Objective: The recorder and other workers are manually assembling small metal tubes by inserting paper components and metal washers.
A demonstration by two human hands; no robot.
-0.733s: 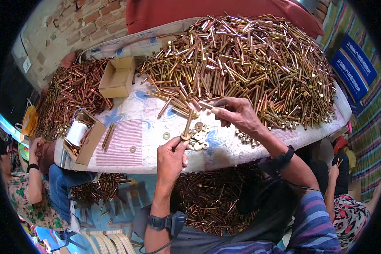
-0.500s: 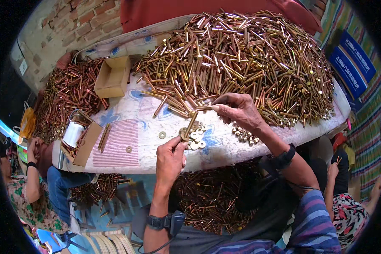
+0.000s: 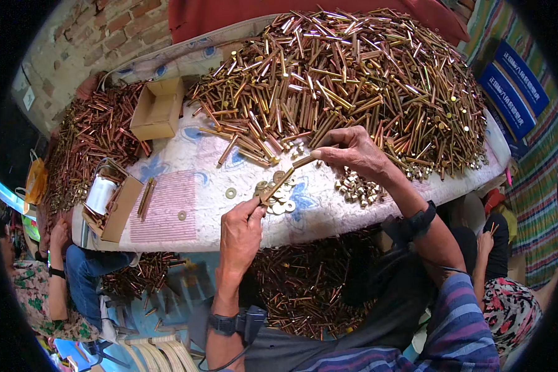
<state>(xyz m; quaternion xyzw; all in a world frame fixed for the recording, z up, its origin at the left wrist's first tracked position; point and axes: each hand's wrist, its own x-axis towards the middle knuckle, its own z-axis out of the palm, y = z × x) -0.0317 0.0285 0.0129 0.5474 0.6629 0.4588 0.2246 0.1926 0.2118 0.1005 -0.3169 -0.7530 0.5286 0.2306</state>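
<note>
My left hand [image 3: 242, 232] pinches the head end of a brass-coloured bolt [image 3: 279, 185], which slants up to the right; a washer seems to sit at its head, partly hidden by my fingers. My right hand [image 3: 356, 152] grips a short metal sleeve [image 3: 304, 162] between thumb and fingers. The sleeve's left end meets the bolt's tip, roughly in line with it; whether it is around the tip I cannot tell. Just under the bolt lies a pile of flat washers [image 3: 283, 204]. Small silvery nuts [image 3: 361, 189] are heaped below my right hand.
A large mound of metal sleeves and bolts [image 3: 353, 80] covers the table's far side, with another heap [image 3: 99, 130] at left. There stand an open cardboard box [image 3: 157, 111] and a smaller carton [image 3: 119, 208]. More metal parts [image 3: 310, 285] lie below the table edge. People sit left and right.
The sleeve and bolt, which were apart and at an angle, now meet end to end. My right hand has moved slightly down and left. At the left, a person's hand has lowered.
</note>
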